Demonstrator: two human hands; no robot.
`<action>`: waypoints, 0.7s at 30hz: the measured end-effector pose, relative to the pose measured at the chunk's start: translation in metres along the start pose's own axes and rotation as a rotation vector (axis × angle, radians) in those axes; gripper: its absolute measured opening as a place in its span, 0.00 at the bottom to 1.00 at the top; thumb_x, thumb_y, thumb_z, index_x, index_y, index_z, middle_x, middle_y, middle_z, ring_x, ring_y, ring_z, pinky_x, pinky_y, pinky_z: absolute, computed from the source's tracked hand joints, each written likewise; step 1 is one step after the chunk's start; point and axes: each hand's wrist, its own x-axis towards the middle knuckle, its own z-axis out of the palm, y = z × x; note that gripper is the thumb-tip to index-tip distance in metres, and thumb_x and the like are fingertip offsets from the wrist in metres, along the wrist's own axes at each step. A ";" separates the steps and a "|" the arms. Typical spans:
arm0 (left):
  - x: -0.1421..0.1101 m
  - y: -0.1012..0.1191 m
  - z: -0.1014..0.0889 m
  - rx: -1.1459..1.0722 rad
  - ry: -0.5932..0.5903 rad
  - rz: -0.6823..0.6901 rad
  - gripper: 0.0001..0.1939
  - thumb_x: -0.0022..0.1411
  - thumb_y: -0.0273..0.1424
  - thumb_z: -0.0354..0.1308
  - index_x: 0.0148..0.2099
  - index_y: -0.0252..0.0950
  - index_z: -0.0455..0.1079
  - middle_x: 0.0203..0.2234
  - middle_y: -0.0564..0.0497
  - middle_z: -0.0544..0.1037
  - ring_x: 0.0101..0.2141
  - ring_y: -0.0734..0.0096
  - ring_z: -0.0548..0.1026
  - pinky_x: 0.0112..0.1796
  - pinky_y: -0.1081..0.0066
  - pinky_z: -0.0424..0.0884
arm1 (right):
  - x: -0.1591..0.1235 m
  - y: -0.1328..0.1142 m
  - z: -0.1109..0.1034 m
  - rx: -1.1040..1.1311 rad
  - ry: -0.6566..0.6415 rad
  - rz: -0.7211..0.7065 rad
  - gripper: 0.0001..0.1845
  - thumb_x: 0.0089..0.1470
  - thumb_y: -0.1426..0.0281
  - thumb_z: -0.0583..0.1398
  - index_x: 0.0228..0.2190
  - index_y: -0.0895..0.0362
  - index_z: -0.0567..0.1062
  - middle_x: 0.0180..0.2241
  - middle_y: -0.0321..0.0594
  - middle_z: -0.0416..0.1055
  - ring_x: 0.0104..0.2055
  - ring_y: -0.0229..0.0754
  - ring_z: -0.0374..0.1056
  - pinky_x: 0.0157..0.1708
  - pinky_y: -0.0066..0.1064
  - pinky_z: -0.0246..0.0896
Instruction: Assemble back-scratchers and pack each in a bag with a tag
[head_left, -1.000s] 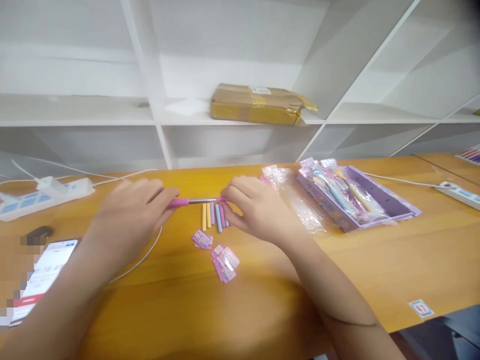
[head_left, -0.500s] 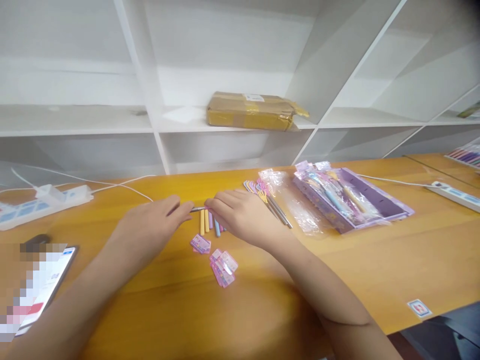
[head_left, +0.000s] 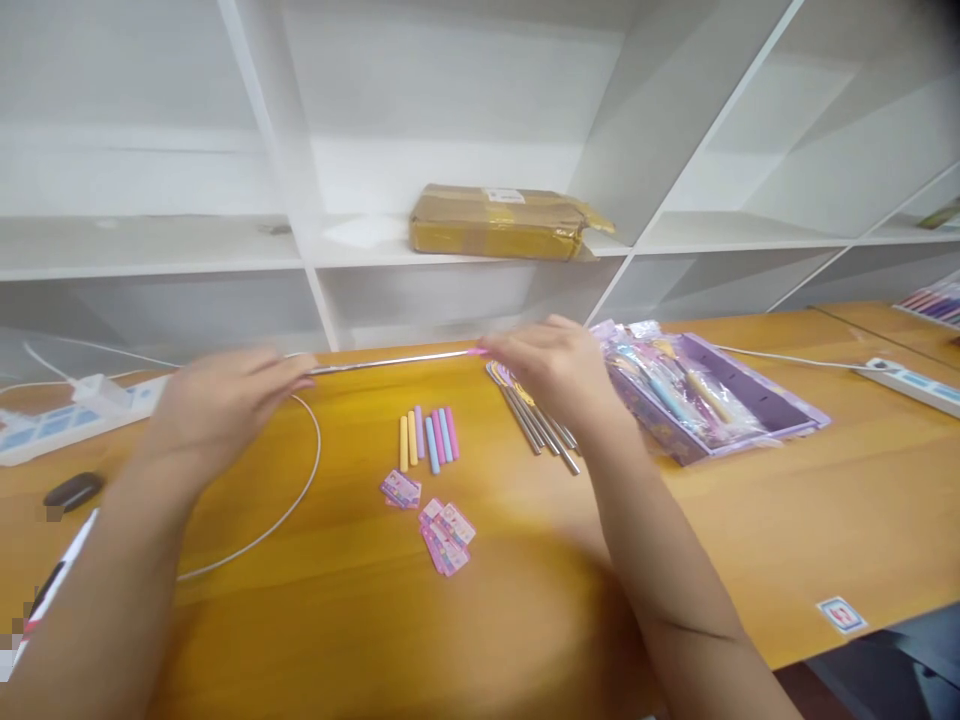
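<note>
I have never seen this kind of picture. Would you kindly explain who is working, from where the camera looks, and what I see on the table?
There is no machine here: a person works with two bare hands. The camera is worn on the head and looks forward and down.

The left hand and right hand hold a slim silver rod between them, its pink part at the right hand's fingers.

On the wooden table lie coloured sticks, small pink cards, metal rods with coloured tops, and a purple box with wrapped items inside. Behind, a cardboard parcel sits on a white shelf.
</note>
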 end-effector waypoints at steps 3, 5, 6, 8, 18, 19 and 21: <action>-0.003 -0.035 0.002 0.082 0.085 -0.032 0.17 0.79 0.44 0.52 0.50 0.45 0.81 0.32 0.53 0.81 0.32 0.68 0.72 0.32 0.69 0.59 | -0.012 0.037 -0.005 -0.078 0.008 0.205 0.14 0.73 0.69 0.57 0.43 0.51 0.85 0.36 0.37 0.84 0.35 0.39 0.75 0.38 0.32 0.52; -0.008 -0.057 0.003 0.089 0.105 -0.077 0.18 0.79 0.44 0.51 0.49 0.44 0.82 0.33 0.53 0.82 0.33 0.68 0.73 0.34 0.70 0.61 | -0.023 0.059 -0.010 -0.121 0.016 0.362 0.15 0.73 0.64 0.58 0.42 0.50 0.86 0.37 0.38 0.85 0.35 0.41 0.74 0.40 0.32 0.55; -0.011 -0.066 0.002 0.089 0.109 -0.093 0.19 0.79 0.44 0.51 0.48 0.44 0.82 0.33 0.52 0.83 0.34 0.67 0.74 0.35 0.70 0.62 | -0.028 0.070 -0.014 -0.138 0.018 0.431 0.15 0.72 0.62 0.58 0.42 0.49 0.86 0.37 0.38 0.85 0.34 0.42 0.74 0.40 0.31 0.56; -0.016 -0.082 0.000 0.083 0.114 -0.127 0.22 0.79 0.45 0.50 0.48 0.41 0.83 0.36 0.51 0.85 0.36 0.65 0.76 0.37 0.70 0.64 | -0.041 0.090 -0.023 -0.165 0.019 0.546 0.15 0.71 0.61 0.59 0.43 0.49 0.87 0.35 0.39 0.85 0.34 0.43 0.73 0.41 0.31 0.58; -0.017 -0.097 0.001 0.079 -0.057 -0.243 0.23 0.78 0.44 0.47 0.52 0.39 0.80 0.43 0.47 0.84 0.41 0.60 0.76 0.40 0.67 0.64 | -0.067 0.130 -0.040 -0.203 0.053 0.834 0.14 0.64 0.69 0.61 0.45 0.51 0.87 0.28 0.40 0.82 0.36 0.41 0.77 0.43 0.27 0.59; -0.016 -0.096 0.002 0.082 -0.077 -0.257 0.22 0.77 0.44 0.48 0.53 0.39 0.79 0.44 0.47 0.84 0.42 0.60 0.76 0.39 0.68 0.64 | -0.065 0.128 -0.040 -0.202 0.012 0.861 0.15 0.64 0.70 0.61 0.46 0.50 0.86 0.28 0.40 0.82 0.37 0.42 0.76 0.41 0.27 0.58; -0.014 -0.094 0.002 0.105 -0.073 -0.274 0.20 0.76 0.45 0.49 0.51 0.38 0.78 0.41 0.47 0.83 0.42 0.60 0.75 0.37 0.68 0.62 | -0.059 0.123 -0.041 -0.231 -0.065 0.916 0.18 0.63 0.71 0.59 0.49 0.48 0.85 0.27 0.39 0.81 0.38 0.44 0.75 0.39 0.29 0.56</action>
